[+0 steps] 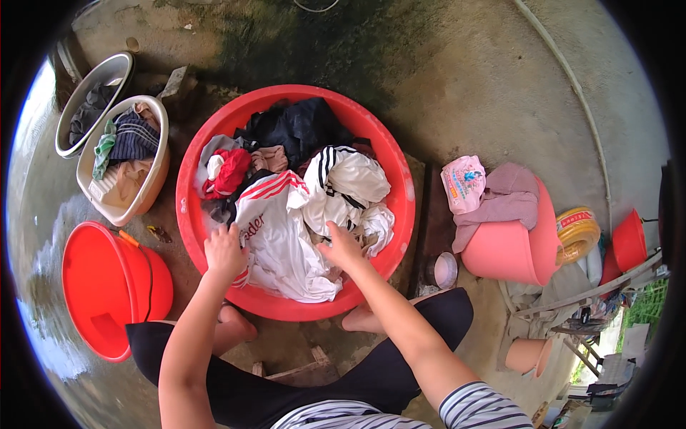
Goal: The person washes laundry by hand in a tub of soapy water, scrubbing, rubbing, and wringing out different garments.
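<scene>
A large red basin (405, 207) full of laundry stands before me. Across its near half lies a white shirt (275, 247) with red stripes and dark lettering. My left hand (226, 252) is at the shirt's left edge, fingers bent around the cloth. Over the shirt's right side is my right hand (343, 247), thumb and index finger apart, resting on or just above the fabric. Beyond it are a white garment with black stripes (355, 177), a black garment (296, 129) and a red-and-white bunched cloth (230, 174). Undersides of both hands are hidden.
To the left stand a red bucket (153, 279), a cream basin (84, 171) of clothes and a grey basin (66, 146). At right, a pink tub (500, 254) carries a mauve garment (511, 189) and a pink package (464, 184). A yellow coiled hose (577, 234) lies beyond.
</scene>
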Demonstrator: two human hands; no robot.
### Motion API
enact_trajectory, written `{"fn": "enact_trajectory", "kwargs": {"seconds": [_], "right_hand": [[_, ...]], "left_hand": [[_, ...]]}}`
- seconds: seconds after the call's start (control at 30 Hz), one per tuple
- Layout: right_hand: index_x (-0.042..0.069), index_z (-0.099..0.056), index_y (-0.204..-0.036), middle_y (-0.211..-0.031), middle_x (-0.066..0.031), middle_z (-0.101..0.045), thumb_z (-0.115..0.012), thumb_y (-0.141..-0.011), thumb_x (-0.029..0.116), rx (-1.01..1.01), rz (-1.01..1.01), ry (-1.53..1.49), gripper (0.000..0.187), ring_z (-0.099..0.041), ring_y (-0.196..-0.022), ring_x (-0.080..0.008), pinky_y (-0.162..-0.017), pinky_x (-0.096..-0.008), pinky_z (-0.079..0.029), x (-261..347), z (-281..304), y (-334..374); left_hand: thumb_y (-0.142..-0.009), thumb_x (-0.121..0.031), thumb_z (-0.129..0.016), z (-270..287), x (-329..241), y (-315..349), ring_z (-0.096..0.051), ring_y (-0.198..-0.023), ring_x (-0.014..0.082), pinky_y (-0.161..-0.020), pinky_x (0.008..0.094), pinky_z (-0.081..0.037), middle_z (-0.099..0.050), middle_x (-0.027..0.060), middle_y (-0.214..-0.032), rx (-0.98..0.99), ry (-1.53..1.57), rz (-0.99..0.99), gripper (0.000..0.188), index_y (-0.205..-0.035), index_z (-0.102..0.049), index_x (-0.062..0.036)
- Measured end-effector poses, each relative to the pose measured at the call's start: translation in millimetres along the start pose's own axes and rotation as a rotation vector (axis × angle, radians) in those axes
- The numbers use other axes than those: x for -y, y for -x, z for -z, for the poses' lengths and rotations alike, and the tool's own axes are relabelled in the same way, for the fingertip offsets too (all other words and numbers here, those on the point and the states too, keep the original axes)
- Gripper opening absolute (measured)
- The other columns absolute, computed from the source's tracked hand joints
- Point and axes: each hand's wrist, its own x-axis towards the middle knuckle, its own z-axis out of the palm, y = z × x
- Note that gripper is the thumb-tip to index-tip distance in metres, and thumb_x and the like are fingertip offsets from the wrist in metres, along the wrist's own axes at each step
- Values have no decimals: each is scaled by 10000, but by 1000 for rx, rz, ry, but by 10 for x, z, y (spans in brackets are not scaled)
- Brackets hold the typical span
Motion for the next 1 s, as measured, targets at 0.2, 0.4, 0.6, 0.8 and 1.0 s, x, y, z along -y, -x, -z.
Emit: {"fn": "enact_trajectory", "kwargs": {"seconds": [0.2,0.4,0.6,0.8,1.0], "right_hand": [[43,-450,-1142,-1005,-221,-535,-618,-628,339,336,146,-100,616,-520,-935,-344,-807,-397,-413,70,-1089,-86],[-4,-597,-766,-687,-83,-583,-572,-688,569,336,-799,-666,578,-563,-624,-146,-557,-276,-458,-1002,-950,-258],[144,-343,-1228,-1214,-113,-405,-578,-710,507,28,-1159,-1419,675,-429,-1062,-299,-851,-497,-364,-1670,-670,-332],[86,-476,-1089,-1040,-79,-529,-517,-752,318,-300,-918,-1780,411,-513,-936,-260,-811,-452,-402,-1224,-674,-802],[51,-527,-964,-917,-77,-569,-524,-721,172,-447,-706,-1740,271,-555,-836,-222,-757,-386,-452,-886,213,-1065]], "left_hand": [[-626,-381,-672,-466,-269,-632,-345,-1159,304,-932,536,-254,-364,110,-1254,30,-28,-149,782,-1277,-282,-192],[-670,-457,-549,-1345,-194,-564,-517,-1007,260,-874,499,-331,-589,126,-993,929,76,-336,451,-968,-622,-127],[-632,-523,-659,-879,42,-1169,-539,-924,246,-685,408,-463,-531,210,-1014,68,1418,767,822,-1176,-405,39],[-708,-169,-637,-1405,51,-1764,-539,-859,192,-699,323,-454,-557,50,-997,-61,2067,747,426,-1092,-497,-50],[-805,-250,-473,-1113,-259,-2098,-556,-880,251,-776,385,-451,-574,85,-989,209,2497,621,294,-1027,-522,-63]]}}
